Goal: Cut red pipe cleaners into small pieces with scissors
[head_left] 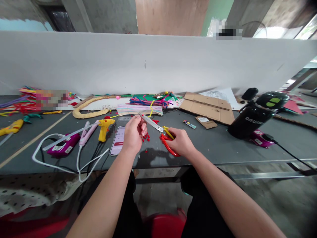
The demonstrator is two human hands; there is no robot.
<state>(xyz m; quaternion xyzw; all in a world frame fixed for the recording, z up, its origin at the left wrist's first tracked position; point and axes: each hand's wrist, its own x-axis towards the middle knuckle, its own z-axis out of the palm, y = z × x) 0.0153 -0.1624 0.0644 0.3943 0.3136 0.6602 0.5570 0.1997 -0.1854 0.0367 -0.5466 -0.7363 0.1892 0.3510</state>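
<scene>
My right hand (pixel 182 141) grips a pair of scissors (pixel 154 124) by its red and yellow handles. The silver blades point left, and their tips reach the fingers of my left hand (pixel 135 131). That hand is closed in a pinch; a speck of red shows at its fingertips, too small to name. Small red bits (pixel 148 137) lie scattered on the grey table below the blades. Left of my left hand lies a phone (pixel 116 149) with its screen lit, partly covered by the hand. Behind the blades rests a bundle of pale pipe cleaners (pixel 138 110).
On the left are a yellow glue gun (pixel 105 127), a pink stick-shaped tool (pixel 86 134), a purple power block (pixel 64 145) and looping white cable. Cardboard (pixel 208 107) and a black bottle (pixel 250 120) stand to the right. A white partition (pixel 148 62) closes the back.
</scene>
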